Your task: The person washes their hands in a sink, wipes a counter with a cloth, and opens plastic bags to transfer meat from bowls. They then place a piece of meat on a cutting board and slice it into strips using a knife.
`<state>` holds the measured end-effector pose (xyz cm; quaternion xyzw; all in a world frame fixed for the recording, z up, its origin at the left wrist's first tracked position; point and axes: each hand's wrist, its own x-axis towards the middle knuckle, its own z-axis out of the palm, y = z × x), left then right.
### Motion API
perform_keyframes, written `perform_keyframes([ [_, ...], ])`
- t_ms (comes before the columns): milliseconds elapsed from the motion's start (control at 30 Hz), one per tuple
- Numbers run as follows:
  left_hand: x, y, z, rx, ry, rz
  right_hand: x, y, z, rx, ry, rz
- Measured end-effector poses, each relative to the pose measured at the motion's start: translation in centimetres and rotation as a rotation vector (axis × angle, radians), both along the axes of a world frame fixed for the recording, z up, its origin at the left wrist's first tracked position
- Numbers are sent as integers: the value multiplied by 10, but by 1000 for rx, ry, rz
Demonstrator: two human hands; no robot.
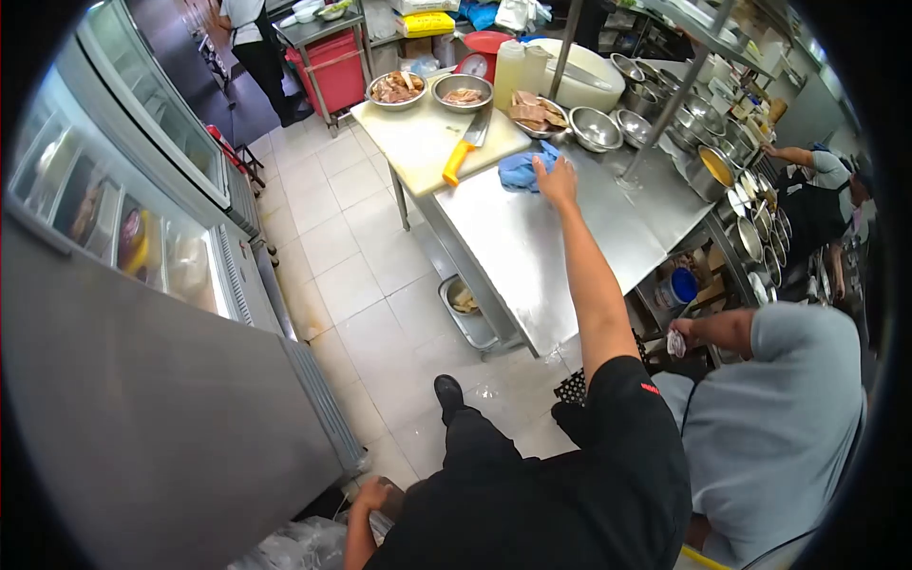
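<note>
My right hand [559, 180] reaches far forward over the steel table [570, 256], fingers closed on a crumpled blue cloth [522, 172] that lies on the tabletop. Left of the cloth is a cutting board [418, 142], with a yellow-handled knife [460, 161] resting on it. Low at my side, my left hand [374, 493] hangs near clear plastic bags [304, 546]; its fingers are too small and partly hidden to read. Metal bowls of raw meat [398, 88] and a bowl of meat slices [538, 112] stand at the far side of the board.
Refrigerators with glass doors [152, 123] line the left. Empty steel bowls [596, 128], squeeze bottles [510, 76] and a table post [665, 119] stand beyond the cloth. A person in a grey shirt [779, 408] is close on my right; another [817, 180] works farther back.
</note>
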<state>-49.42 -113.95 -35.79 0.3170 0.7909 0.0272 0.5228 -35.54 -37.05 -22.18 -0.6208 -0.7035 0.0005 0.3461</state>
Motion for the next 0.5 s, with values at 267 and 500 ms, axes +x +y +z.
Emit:
perform_keyframes([
  [267, -104, 174, -3, 212, 65, 170, -64, -88, -2, -151, -172, 343],
  [500, -198, 302, 10, 490, -149, 448, 29, -108, 15, -261, -13, 199],
])
